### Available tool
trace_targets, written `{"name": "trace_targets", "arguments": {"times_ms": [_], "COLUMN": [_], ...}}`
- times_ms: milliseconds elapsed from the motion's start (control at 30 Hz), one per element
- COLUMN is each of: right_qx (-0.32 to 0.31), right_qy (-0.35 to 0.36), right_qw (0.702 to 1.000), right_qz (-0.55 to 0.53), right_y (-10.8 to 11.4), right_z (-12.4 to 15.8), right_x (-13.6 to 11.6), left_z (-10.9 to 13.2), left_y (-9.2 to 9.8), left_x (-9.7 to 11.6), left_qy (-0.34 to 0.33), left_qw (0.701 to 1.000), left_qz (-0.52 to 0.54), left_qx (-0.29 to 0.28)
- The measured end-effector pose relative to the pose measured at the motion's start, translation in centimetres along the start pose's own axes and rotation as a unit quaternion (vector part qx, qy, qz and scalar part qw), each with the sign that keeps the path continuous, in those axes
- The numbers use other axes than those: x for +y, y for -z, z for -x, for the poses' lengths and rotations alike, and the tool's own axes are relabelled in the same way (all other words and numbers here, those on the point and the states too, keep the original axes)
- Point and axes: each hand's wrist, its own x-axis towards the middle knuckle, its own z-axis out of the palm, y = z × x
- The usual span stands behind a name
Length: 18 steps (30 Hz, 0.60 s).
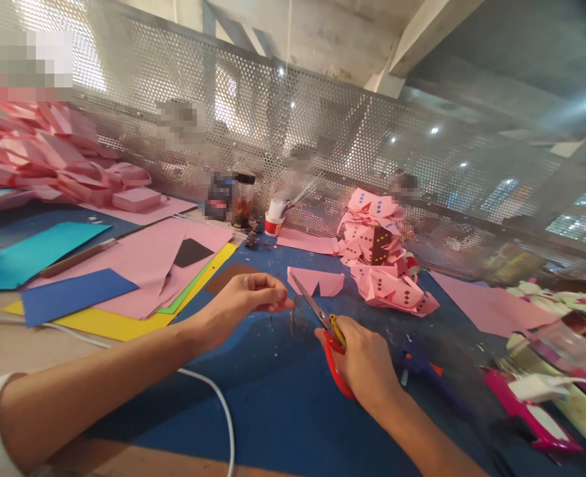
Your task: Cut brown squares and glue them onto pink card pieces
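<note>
My right hand (365,354) grips a pair of scissors (312,298) with red and yellow handles, its blades slightly apart and pointing up and left. Just left of the blades, my left hand (257,295) is closed in a pinch. A thin brown strip (293,315) hangs at its fingertips, small and blurred. Behind the scissors lies a folded pink paper piece (322,281) with a notch in its lower edge. To its right, folded pink paper shapes (392,288) with rows of small dark and blue squares are piled up.
Coloured sheets, among them a blue sheet (77,295) and a yellow sheet (118,328), lie at left. A blue glue gun (422,364) rests right of my right hand. A white cable (220,397) crosses the blue mat (283,411). Behind stand a paper cup (273,224) and mesh partition (312,119).
</note>
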Motion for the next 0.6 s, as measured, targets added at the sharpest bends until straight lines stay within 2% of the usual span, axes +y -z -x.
{"name": "trace_targets", "arguments": {"times_ms": [267, 400, 533, 600], "right_qx": [-0.006, -0.013, -0.020, -0.022], "right_qy": [0.010, -0.001, -0.009, -0.011], "right_qw": [1.000, 1.000, 0.999, 0.999], "right_qz": [-0.004, -0.009, -0.028, -0.034], "right_y": [-0.1, -0.2, -0.4, -0.5], "right_z": [0.0, 0.0, -0.1, -0.1], "right_x": [0.0, 0.1, 0.2, 0.3], "left_z": [-0.3, -0.2, -1.1, -2.2], "left_y": [0.4, 0.7, 3.1, 5.3], "left_x": [-0.1, 0.4, 1.4, 1.9], "left_qy": [0.017, 0.024, 0.040, 0.047], "left_qw": [0.999, 0.997, 0.994, 0.988], "left_qz": [0.045, 0.072, 0.068, 0.032], "left_qx": [-0.003, 0.016, 0.071, 0.146]}}
